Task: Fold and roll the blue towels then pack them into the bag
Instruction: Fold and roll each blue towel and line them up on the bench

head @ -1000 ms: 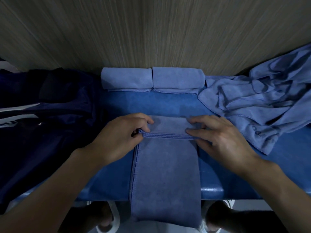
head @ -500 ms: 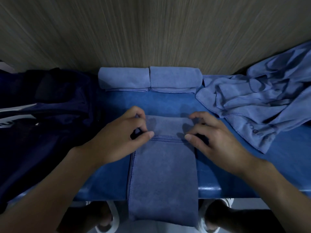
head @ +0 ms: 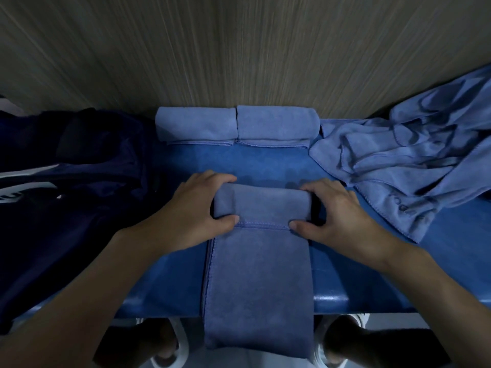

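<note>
– Wood-grain wall behind, glossy blue padded bench underneath. What do the hands have, seen from the head?
– Both clamp the started roll of the long folded blue microfibre towel. The left hand curls round its left end and the right hand round its right, thumbs at the seam. Its tail hangs off the bench edge, below the wrists.
– Risks?
– Uneven pressure could cone the roll, and the hanging tail's weight may pull it loose. Two finished blue towel rolls lie beyond the fingertips, the crumpled blue towel heap right of the right hand, and the dark navy fabric bag left of the left.
</note>
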